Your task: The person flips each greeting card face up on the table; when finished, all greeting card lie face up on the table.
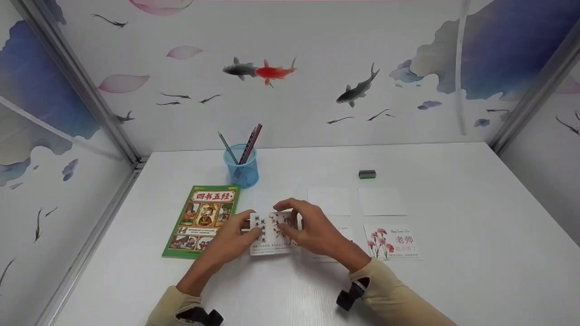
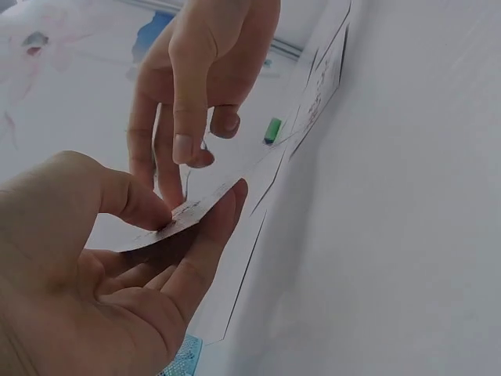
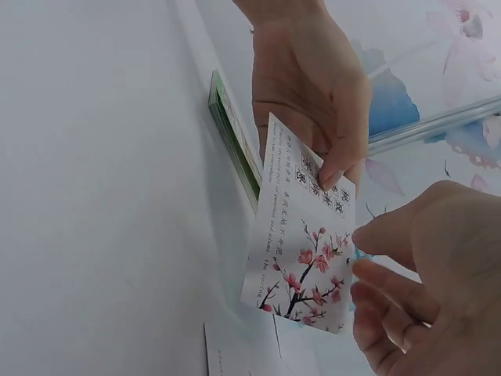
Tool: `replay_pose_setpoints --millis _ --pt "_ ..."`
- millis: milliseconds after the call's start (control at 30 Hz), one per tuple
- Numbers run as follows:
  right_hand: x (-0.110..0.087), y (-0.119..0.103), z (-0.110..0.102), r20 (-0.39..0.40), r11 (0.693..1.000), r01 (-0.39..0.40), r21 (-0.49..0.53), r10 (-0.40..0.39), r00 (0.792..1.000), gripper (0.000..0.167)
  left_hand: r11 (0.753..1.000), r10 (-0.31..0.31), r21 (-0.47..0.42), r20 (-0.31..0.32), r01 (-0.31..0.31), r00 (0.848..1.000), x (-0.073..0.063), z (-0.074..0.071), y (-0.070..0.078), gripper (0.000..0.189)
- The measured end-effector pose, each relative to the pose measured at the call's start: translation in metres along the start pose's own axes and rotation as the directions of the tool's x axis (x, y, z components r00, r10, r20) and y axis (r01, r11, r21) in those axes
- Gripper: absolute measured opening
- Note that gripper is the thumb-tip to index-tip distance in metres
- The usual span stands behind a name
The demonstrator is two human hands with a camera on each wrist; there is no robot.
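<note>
A white greeting card [image 1: 272,246] with pink plum blossoms and Chinese lettering is held above the table, tilted. My left hand [image 1: 231,235] pinches its lettered end, thumb on the printed face and fingers behind, as the left wrist view shows. My right hand [image 1: 317,228] is at the blossom end, with thumb and fingers loosely bent. In the right wrist view, the right fingertips [image 3: 364,270] are by the card's edge; whether they touch it, I cannot tell. The right forearm partly covers another card [image 1: 346,232] on the table.
Beside it lies a carnation card [image 1: 393,244]; two blank white cards [image 1: 329,201] lie behind. A green comic-style book [image 1: 204,210] is at left. Behind it stands a blue mesh cup [image 1: 244,174] with pencils. A small green-and-dark block [image 1: 367,174] sits farther back.
</note>
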State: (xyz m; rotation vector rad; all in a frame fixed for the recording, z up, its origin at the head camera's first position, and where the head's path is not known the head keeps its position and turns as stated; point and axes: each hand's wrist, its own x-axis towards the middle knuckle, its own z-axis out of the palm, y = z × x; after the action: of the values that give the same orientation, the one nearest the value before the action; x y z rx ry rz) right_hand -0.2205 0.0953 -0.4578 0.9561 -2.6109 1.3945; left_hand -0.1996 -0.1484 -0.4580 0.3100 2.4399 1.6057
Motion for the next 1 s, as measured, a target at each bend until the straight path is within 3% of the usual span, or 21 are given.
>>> replay_pose_setpoints --millis 367,500,633,733,867,1000 --pt "-0.002 0.003 0.004 0.007 0.992 -0.078 -0.095 0.079 0.997 0.04 1.0 0.006 -0.001 0.003 -0.006 1.0 0.001 -0.002 0.001 0.034" --pt "-0.005 0.004 0.006 0.084 0.985 -0.092 -0.146 0.105 0.991 0.045 0.994 0.013 0.11 -0.017 -0.011 1.0 0.002 -0.002 -0.002 0.05" --pt "-0.008 0.004 0.007 0.231 0.973 -0.057 -0.225 0.11 0.967 0.058 0.947 0.086 0.314 -0.035 -0.071 0.996 0.003 -0.002 -0.008 0.049" --pt "-0.009 0.004 0.008 0.308 0.961 -0.017 -0.275 0.104 0.946 0.065 0.911 0.122 0.401 -0.04 -0.095 0.992 0.005 -0.001 -0.012 0.037" --pt "-0.009 0.004 0.01 0.322 0.946 0.01 -0.325 0.1 0.941 0.064 0.882 0.149 0.459 -0.048 -0.111 0.988 0.005 0.002 -0.014 0.03" --pt "-0.009 0.005 0.011 0.322 0.941 0.017 -0.339 0.1 0.941 0.064 0.878 0.171 0.461 -0.044 -0.132 0.984 0.003 0.004 -0.012 0.031"
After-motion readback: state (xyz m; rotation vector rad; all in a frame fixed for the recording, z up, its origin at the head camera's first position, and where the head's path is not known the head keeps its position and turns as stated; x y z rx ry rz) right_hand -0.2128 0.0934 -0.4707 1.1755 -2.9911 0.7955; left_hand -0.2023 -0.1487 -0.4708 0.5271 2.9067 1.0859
